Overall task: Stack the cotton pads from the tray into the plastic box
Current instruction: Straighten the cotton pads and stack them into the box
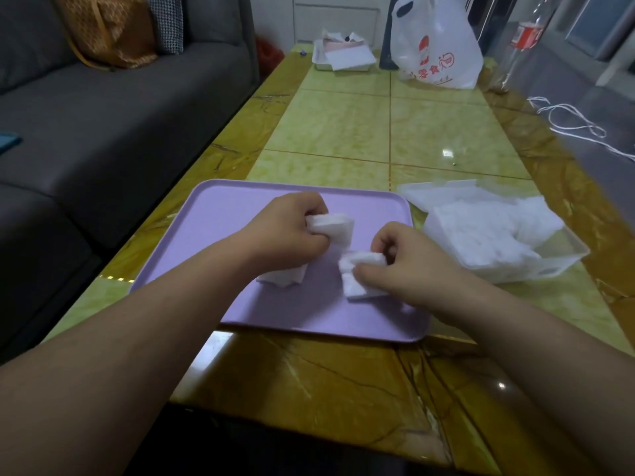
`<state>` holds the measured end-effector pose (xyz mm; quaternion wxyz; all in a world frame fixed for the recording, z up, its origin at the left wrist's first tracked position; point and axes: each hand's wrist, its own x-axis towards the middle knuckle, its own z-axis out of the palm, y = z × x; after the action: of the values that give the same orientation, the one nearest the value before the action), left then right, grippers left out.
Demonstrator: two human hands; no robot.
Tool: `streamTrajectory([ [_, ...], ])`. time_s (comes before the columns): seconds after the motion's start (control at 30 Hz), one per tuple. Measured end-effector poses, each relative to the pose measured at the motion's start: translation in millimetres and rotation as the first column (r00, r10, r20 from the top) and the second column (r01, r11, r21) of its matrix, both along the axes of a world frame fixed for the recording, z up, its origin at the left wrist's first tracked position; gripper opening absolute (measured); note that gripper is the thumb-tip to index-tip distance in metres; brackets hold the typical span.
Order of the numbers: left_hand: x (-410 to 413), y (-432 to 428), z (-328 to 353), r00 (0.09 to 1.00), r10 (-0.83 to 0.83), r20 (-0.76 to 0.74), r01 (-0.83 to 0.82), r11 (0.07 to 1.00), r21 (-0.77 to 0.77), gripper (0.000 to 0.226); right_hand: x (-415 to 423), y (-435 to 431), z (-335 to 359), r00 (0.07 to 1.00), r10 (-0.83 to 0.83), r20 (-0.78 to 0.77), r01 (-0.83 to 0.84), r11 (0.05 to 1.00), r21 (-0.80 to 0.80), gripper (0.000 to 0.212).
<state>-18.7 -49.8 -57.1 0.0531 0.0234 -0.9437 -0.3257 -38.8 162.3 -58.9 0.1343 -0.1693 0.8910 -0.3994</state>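
Over the purple tray (213, 214), both hands pinch gathered cotton pads, left hand (285, 231), right hand (409, 266); next, probably carrying them to the plastic box (563, 255) beside the tray.

Setting: home living room, shown by grey fabric sofa (103, 108) with cushions beside a glossy marble-pattern coffee table (343, 132) carrying a white shopping bag (436, 53)

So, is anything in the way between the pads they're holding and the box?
Nothing visible. The left hand and right hand each grip pads above the tray; the open box sits just right of it.
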Motion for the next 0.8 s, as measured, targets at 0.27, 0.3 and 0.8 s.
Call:
streamTrajectory([
  [0.27,16.4,-0.9,17.1,0.989,0.141,-0.040,-0.105,0.874,0.475,0.016,-7.9,4.1,-5.1,0.970,-0.169,0.173,0.214,0.932,-0.293,0.019],
  [0.3,17.1,0.8,18.2,0.991,0.129,-0.019,-0.101,0.852,0.513,0.018,-7.6,2.4,-4.8,0.970,-0.163,0.181,0.214,0.925,-0.313,0.019],
  [0.8,15.3,9.1,1.9,0.999,-0.002,0.045,-0.012,0.951,0.310,0.004,-6.6,2.5,1.5,0.962,-0.092,0.258,0.216,0.831,-0.513,0.020],
])
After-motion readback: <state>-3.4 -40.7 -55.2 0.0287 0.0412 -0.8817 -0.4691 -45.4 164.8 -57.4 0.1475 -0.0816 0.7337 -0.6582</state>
